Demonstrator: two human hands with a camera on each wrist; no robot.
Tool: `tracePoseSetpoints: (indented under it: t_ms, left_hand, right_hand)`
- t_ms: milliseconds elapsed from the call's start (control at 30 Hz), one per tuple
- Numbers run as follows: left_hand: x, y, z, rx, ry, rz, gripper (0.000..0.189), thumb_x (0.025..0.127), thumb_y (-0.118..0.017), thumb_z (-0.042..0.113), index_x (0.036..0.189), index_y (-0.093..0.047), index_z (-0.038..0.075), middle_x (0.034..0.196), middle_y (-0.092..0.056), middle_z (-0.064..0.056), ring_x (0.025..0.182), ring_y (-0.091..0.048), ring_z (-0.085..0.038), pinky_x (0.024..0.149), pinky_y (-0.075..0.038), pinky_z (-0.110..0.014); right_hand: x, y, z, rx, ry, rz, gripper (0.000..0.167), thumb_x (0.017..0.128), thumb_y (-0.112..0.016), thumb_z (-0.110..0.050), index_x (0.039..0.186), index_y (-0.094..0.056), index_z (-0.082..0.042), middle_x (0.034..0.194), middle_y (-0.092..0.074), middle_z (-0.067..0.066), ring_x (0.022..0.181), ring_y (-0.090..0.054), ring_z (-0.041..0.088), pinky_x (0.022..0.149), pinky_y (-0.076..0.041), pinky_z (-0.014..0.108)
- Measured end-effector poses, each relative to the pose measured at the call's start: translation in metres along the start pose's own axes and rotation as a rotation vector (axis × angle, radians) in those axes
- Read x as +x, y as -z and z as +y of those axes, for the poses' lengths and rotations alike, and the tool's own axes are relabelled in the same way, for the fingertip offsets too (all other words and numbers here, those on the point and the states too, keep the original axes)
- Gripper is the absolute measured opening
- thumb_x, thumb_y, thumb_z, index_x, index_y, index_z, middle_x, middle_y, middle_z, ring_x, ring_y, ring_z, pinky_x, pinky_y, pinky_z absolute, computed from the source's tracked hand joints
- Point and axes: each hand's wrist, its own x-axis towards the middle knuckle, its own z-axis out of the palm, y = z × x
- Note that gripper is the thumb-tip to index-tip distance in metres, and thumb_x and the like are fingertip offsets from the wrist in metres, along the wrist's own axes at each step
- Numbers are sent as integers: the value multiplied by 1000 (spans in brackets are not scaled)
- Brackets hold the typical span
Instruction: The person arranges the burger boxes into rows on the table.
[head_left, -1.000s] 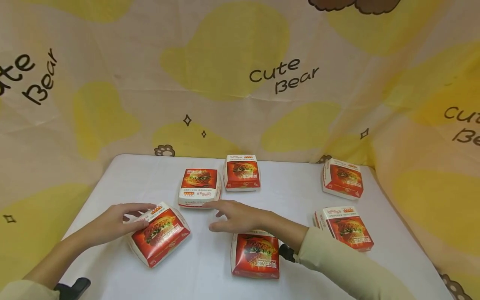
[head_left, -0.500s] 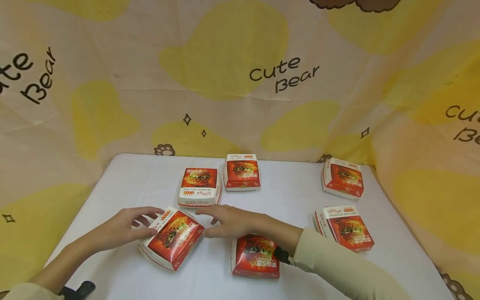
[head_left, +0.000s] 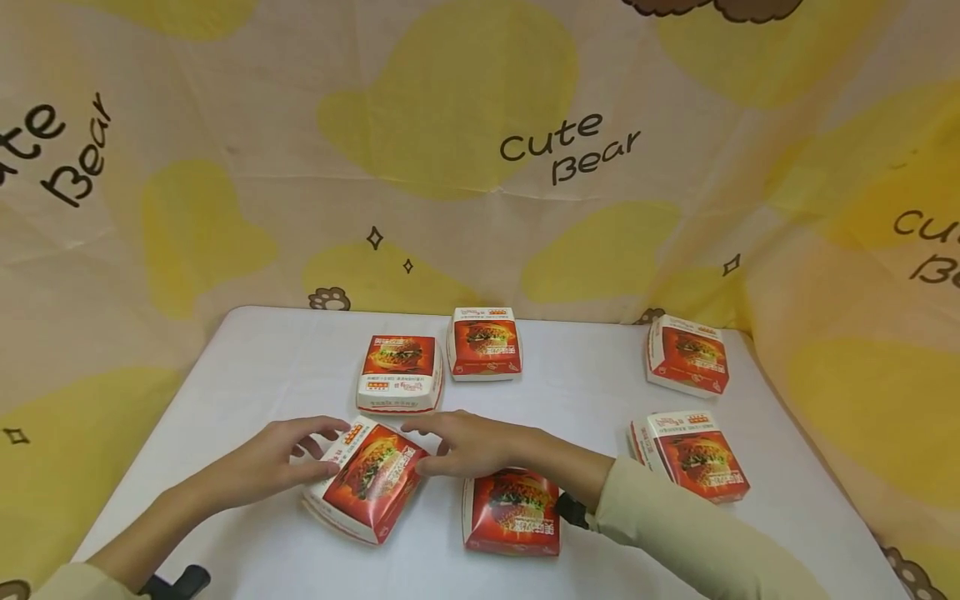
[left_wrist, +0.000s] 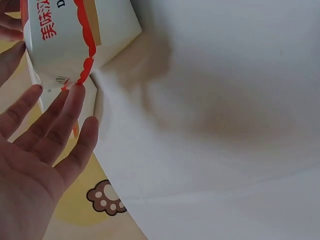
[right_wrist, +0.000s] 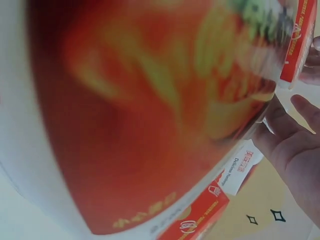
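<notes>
A red-and-white burger box [head_left: 367, 475] sits slightly turned between my two hands at the left front of the table. My left hand [head_left: 281, 462] is at its left edge, the thumb over the lid's rim. In the left wrist view the left fingers [left_wrist: 65, 125] look fairly straight and meet the box's white side. My right hand [head_left: 468, 446] spreads its thumb and forefinger at the box's right edge, the thumb right at the lid. Just below the right wrist lies a second burger box [head_left: 510, 517], which fills much of the right wrist view, blurred.
Behind the hands stand two burger boxes side by side, one left [head_left: 399, 375] and one right [head_left: 484, 343]. At the right are a far box [head_left: 686, 357] and a nearer box [head_left: 701, 458], partly behind my sleeve. A printed cloth [head_left: 450, 208] rises behind the white table [head_left: 585, 358].
My left hand and the burger box have moved right, up to the right hand. The right hand has come slightly nearer, away from the back left box. The other boxes have not moved.
</notes>
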Motion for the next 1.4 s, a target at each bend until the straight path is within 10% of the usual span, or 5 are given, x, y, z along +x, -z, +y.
tracePoseSetpoints:
  t_ms: [533,900,1167,1400]
  left_hand:
    - [10,-5,11,22,-22,5,48,93,-70,33,131,-59,6,123,-65,-10,87,-61,-6,75,-55,-28]
    - [13,-12,12,73,-60,31,63,86,-77,33,142,-55,16,147,-51,-11,135,-43,-42,102,-39,-65]
    - [13,-15,15,111,-38,12,61,85,-77,43,134,-61,11,134,-62,-8,124,-55,-37,97,-46,-60]
    - [8,-16,18,214,6,46,67,81,-75,56,135,-60,19,130,-63,-6,112,-62,-29,88,-53,-57]
  right_hand:
    - [-3,4,2,-20,-24,7,53,98,-61,-30,147,-48,-12,142,-55,-1,106,-61,5,89,-48,19]
    - [-6,4,4,1,-7,59,55,98,-60,-32,148,-46,-13,144,-53,1,116,-61,13,94,-50,25]
    - [-15,7,1,-47,-80,54,55,98,-59,-37,150,-46,-24,139,-57,-4,116,-60,12,88,-51,26]
    - [-20,3,0,-107,26,-12,47,99,-57,-35,143,-55,-20,137,-59,-6,118,-57,11,96,-48,27]
